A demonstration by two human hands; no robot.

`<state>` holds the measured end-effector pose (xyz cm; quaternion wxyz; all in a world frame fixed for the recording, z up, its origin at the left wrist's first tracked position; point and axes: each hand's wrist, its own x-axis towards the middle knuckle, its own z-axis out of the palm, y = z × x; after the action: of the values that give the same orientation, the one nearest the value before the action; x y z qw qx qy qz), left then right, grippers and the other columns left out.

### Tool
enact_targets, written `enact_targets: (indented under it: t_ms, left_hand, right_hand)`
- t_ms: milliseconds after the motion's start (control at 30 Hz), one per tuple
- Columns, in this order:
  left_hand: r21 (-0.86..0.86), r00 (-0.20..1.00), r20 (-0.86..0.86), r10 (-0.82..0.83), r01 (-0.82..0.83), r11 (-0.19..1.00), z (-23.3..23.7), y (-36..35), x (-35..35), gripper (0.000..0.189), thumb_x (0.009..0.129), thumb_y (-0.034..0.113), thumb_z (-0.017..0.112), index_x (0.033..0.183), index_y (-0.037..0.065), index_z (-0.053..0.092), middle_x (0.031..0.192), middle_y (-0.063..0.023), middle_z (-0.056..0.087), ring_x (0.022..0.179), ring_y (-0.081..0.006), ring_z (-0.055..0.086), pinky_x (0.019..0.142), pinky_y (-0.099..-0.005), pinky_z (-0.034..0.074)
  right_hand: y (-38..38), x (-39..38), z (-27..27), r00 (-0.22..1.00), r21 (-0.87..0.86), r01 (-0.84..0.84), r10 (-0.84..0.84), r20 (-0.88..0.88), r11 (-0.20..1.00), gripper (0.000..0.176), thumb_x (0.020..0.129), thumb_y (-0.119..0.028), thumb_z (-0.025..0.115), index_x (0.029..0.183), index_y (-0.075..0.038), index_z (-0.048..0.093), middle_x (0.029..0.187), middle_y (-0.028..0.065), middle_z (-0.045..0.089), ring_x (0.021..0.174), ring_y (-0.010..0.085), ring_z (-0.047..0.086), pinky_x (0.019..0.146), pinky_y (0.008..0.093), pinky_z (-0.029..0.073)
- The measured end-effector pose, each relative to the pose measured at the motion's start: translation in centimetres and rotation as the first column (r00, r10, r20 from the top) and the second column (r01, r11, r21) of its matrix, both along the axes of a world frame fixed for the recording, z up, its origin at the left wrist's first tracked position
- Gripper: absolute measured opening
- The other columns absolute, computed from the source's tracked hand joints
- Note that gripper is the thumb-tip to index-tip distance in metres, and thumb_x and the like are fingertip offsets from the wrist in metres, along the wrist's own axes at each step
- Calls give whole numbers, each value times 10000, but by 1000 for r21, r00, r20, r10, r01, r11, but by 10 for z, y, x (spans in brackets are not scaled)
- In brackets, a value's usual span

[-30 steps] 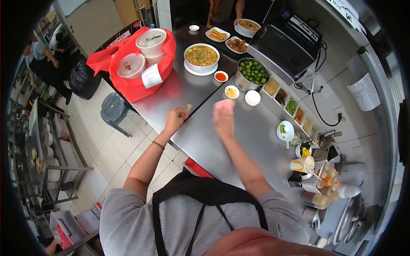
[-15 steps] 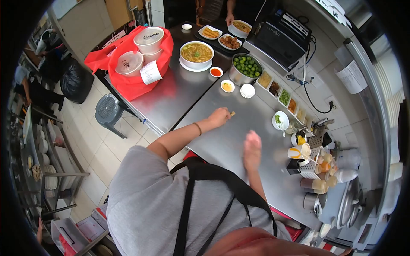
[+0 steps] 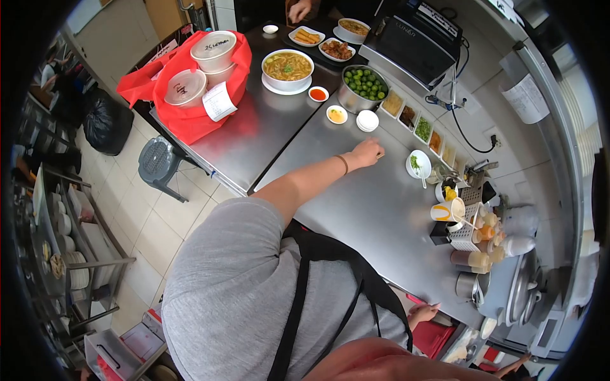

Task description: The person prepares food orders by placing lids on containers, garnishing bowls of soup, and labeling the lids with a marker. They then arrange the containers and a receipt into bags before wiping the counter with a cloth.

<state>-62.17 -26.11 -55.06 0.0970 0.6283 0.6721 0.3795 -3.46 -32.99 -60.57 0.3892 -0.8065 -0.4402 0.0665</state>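
Observation:
My left hand [image 3: 367, 153] is closed over the steel table [image 3: 343, 197], its fingers pinched on a small yellowish piece [image 3: 381, 155] too small to name. Just beyond it stand a stack of white small dishes [image 3: 367, 120] and a dish of yellow sauce [image 3: 337, 114]. To its right is a white bowl with chopped greens [image 3: 418, 166] and a spoon. My right hand [image 3: 422, 312] is low by the table's near edge, fingers stretched out, with no held thing visible. Below it shows a red surface [image 3: 435, 336].
A noodle soup bowl [image 3: 287, 68], red sauce dish [image 3: 318, 94] and pot of green citrus fruits [image 3: 363, 89] stand at the back. A red bag [image 3: 190, 120] holds lidded tubs. Sauce bottles [image 3: 473, 259] line the right side. Another person's hand [image 3: 300, 11] is beyond the table.
My left hand has moved right and farther across the table, with the small piece in it. My right hand has drawn back from the tabletop to the near edge. The other person's hand shifted left.

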Motion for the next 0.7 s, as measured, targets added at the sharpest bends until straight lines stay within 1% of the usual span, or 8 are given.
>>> enact_targets:
  t_ms: [33, 100, 167, 200, 267, 300, 467, 700]
  left_hand:
    - [-5, 1000, -1, -1, 1, 1000, -2, -3, -2, 178, 666, 47, 585, 842, 61, 608, 875, -159, 550, 928, -321, 498, 810, -374, 407]
    - [-88, 991, 104, 89, -80, 993, -13, -18, -12, 161, 667, 82, 604, 828, 88, 604, 858, -111, 544, 920, -288, 489, 787, -371, 412]
    - [-50, 982, 109, 154, -149, 988, -68, -36, -25, 168, 679, 109, 612, 841, 69, 606, 858, -106, 559, 881, -268, 523, 764, -344, 431]
    - [-83, 944, 275, 184, -167, 982, -73, -55, -31, 157, 691, 116, 610, 835, 55, 604, 838, -106, 560, 831, -243, 538, 733, -327, 438]
    - [-97, 876, 428, 223, -201, 975, -80, -99, -39, 145, 712, 128, 605, 822, 34, 600, 792, -100, 559, 742, -194, 551, 670, -295, 443]
    - [-75, 877, 425, 227, -216, 974, -83, -119, -42, 142, 721, 133, 604, 815, 27, 598, 767, -95, 557, 702, -170, 550, 638, -280, 441]
    - [-192, 779, 504, 372, -319, 928, -64, -231, -33, 131, 756, 123, 586, 786, -4, 584, 676, -56, 542, 578, -119, 532, 529, -245, 425]
    - [-379, 476, 526, 705, -610, 695, -85, -380, 22, 138, 750, 131, 605, 834, 22, 610, 639, -38, 569, 543, -86, 529, 495, -215, 438]
  right_hand:
    - [4, -14, 11, 1000, -5, 1, -1, -1, 1000, 482, 886, -373, 354, 1074, 48, 497, 953, 166, 550, 803, 261, 514, 745, 347, 404]
    - [14, -49, 24, 774, 89, -316, 311, -551, 945, 518, 874, -405, 382, 1142, 35, 437, 854, 145, 570, 703, 237, 518, 678, 328, 426]
    - [36, -65, 0, 813, -117, -565, 575, 86, 817, 546, 867, -377, 406, 1253, -2, 311, 1178, 226, 424, 1083, 311, 417, 907, 383, 313]
    - [42, -76, -13, 811, -118, -569, 579, 83, 814, 546, 867, -377, 406, 1253, -2, 311, 1178, 226, 424, 1083, 311, 417, 907, 383, 313]
    - [46, -113, -29, 561, -366, -226, 428, 709, 903, 581, 864, -335, 407, 1312, -38, 188, 1319, 224, 236, 1250, 359, 157, 1021, 425, 125]
    - [47, -132, -26, 518, -272, -466, 509, 687, 842, 606, 851, -321, 421, 1319, -33, 166, 1341, 217, 184, 1255, 381, 104, 1026, 425, 99]
    - [2, -282, 31, 49, -169, -977, 906, 421, 131, 702, 774, -340, 505, 1300, 8, 195, 1353, 214, 158, 1255, 398, 101, 1025, 441, 95]
    - [-40, -443, 15, -457, -257, -887, 805, 379, -383, 728, 737, -414, 553, 1275, -8, 278, 1343, 182, 215, 1249, 381, 140, 1013, 455, 126]
